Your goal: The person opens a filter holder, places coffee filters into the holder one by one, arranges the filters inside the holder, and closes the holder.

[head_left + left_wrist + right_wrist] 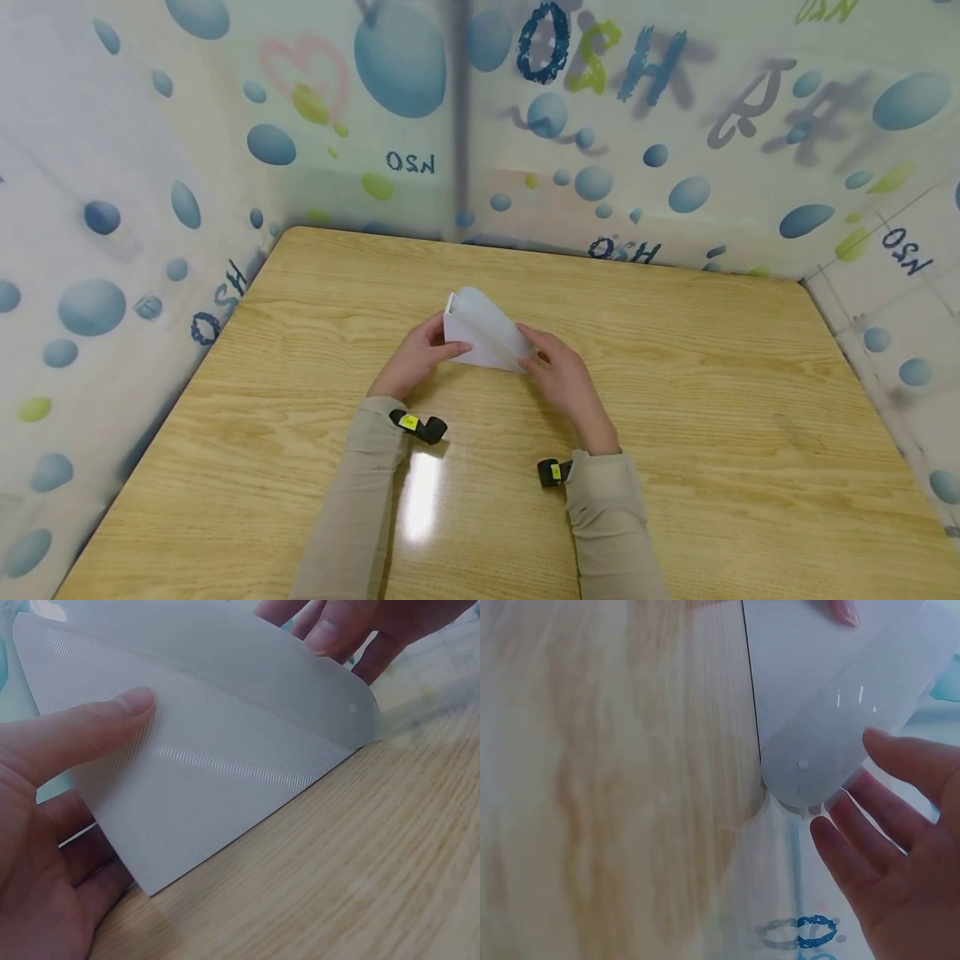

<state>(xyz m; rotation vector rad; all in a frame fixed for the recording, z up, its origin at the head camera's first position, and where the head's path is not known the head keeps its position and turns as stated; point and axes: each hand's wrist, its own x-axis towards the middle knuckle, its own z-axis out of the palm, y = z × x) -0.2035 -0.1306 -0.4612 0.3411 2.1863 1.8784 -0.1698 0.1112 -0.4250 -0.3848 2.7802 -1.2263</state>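
Note:
A white wedge-shaped plastic case [486, 337] with a translucent, round-ended strip [247, 667] along its sloping side stands over the middle of the table. Its broad side, finely ribbed in the left wrist view, tapers toward the right end. My left hand [411, 357] grips the taller end, thumb pressed flat on the ribbed face and fingers behind it. At the narrow end, my right hand [562, 377] holds the rounded tip, thumb against the translucent strip [832, 735] and fingers round the far side, partly hidden. What the case contains cannot be seen.
The wood-grain table [712, 400] extends around both arms. Patterned walls [322, 150] with blue bubbles and lettering rise behind it and at both sides. A small black camera [431, 430] sits on the left wrist, another black camera [550, 473] on the right.

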